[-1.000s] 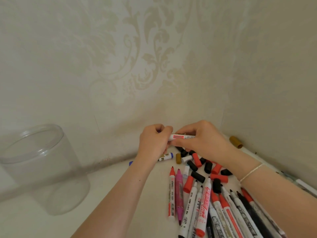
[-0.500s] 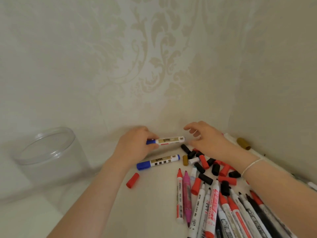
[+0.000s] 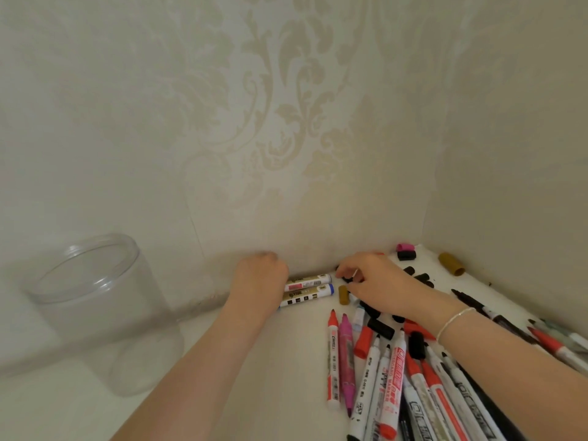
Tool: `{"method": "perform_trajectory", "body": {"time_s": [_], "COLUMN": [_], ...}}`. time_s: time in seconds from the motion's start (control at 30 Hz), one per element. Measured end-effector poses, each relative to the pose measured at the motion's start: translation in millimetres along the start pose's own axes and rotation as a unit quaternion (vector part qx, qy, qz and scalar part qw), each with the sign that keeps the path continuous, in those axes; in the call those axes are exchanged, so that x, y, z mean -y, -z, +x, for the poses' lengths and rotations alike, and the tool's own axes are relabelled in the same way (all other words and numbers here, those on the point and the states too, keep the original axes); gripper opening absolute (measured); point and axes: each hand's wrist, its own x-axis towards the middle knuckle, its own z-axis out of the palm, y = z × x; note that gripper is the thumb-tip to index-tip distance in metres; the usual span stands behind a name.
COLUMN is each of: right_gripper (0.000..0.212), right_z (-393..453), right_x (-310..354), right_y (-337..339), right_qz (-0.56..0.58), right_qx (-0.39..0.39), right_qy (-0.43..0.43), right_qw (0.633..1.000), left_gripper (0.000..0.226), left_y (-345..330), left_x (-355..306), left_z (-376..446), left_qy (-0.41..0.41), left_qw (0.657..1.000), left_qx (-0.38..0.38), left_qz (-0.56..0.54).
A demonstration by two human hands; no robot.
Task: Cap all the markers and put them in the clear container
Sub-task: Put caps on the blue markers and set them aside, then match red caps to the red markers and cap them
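Clear container point(image 3: 95, 310) sits empty on the counter point(image 3: 270, 361), well left of everything. Pile of uncapped markers point(image 3: 381, 370) near right. Left hand point(image 3: 259, 281) has its fingers wrapped round capped markers point(image 3: 307, 289) by the wall. Right hand point(image 3: 375, 278) looks like it's pinching a black cap point(image 3: 345, 275), hard to tell. Still capping; next, match cap to marker.

One clear container point(image 3: 95, 310); two hands; two markers point(image 3: 307, 289) under left hand point(image 3: 259, 281).
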Motion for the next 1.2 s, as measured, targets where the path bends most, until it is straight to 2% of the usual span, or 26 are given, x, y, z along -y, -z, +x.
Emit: {"method": "perform_trajectory", "body": {"time_s": [0.17, 0.23, 0.33, 0.4, 0.47, 0.57, 0.67, 0.77, 0.83, 0.9, 0.97, 1.07, 1.1, 1.13, 1.2], "right_gripper": [0.016, 0.006, 0.015, 0.016, 0.021, 0.043, 0.05, 0.05, 0.032, 0.027, 0.025, 0.023, 0.021, 0.019, 0.016], "right_z": [-8.9, -14.5, -21.5, -23.6, -24.6, -25.4, -24.9, -21.1, -16.6, -13.2, -11.9, -16.6, -19.1, -21.2, -25.5], "right_x": [11.0, 21.5, 37.8, 45.1, 49.7, 50.8, 50.1, 47.6, 42.1, 36.7, 32.7, 28.4, 26.3, 23.8, 19.2], "right_y": [-6.1, -10.1, -20.9, -29.3, -36.5, -43.9, -46.8, -40.4, -25.6, -4.5, 12.9, 24.8, 25.1, 24.6, 23.9], "right_qz": [-0.022, -0.03, -0.09, -0.15, -0.187, -0.223, -0.213, -0.1, 0.011, 0.106, 0.217, 0.364, 0.379, 0.386, 0.4], "right_qx": [0.023, 0.054, 0.109, 0.119, 0.112, 0.099, 0.084, 0.059, 0.003, -0.08, -0.15, -0.204, -0.216, -0.231, -0.262], "right_qy": [0.001, 0.011, 0.01, 0.008, 0.002, -0.018, -0.046, -0.072, -0.087, -0.098, -0.097, -0.084, -0.078, -0.071, -0.063], "right_qw": [1.0, 0.998, 0.99, 0.982, 0.976, 0.97, 0.972, 0.991, 0.996, 0.986, 0.96, 0.905, 0.896, 0.89, 0.876], "left_gripper": [0.018, 0.02, 0.034, 0.04, 0.038, 0.035, 0.031, 0.019, 0.017, 0.019, 0.016, 0.016, 0.016, 0.016, 0.017], "left_y": [12.9, 22.4, 26.6, 25.5, 23.5, 20.6, 21.7, 22.1, 25.6, 29.3, 30.9, 31.6, 31.1, 31.5, 32.3], "left_x": [-5.0, -2.5, -0.9, -2.0, -2.9, -3.2, -3.4, 1.9, 4.3, 0.7, -9.2, -27.9, -33.4, -38.7, -46.9], "left_z": [-5.0, -10.7, -21.6, -26.8, -28.9, -29.6, -26.0, -12.8, -6.6, -3.9, -2.7, -0.8, 1.0, 3.0, 8.2], "left_qy": [0.023, 0.041, 0.057, 0.059, 0.059, 0.051, 0.042, 0.019, 0.028, 0.065, 0.102, 0.101, 0.099, 0.1, 0.11], "left_qw": [1.0, 0.997, 0.981, 0.969, 0.965, 0.967, 0.966, 0.94, 0.886, 0.791, 0.655, 0.418, 0.364, 0.329, 0.295], "left_qx": [0.02, 0.066, 0.182, 0.235, 0.253, 0.249, 0.243, 0.194, 0.125, 0.052, 0.024, 0.047, 0.044, 0.036, 0.011], "left_qz": [0.002, 0.017, 0.025, 0.041, 0.042, 0.016, -0.072, -0.28, -0.445, -0.606, -0.749, -0.902, -0.925, -0.938, -0.949]}}
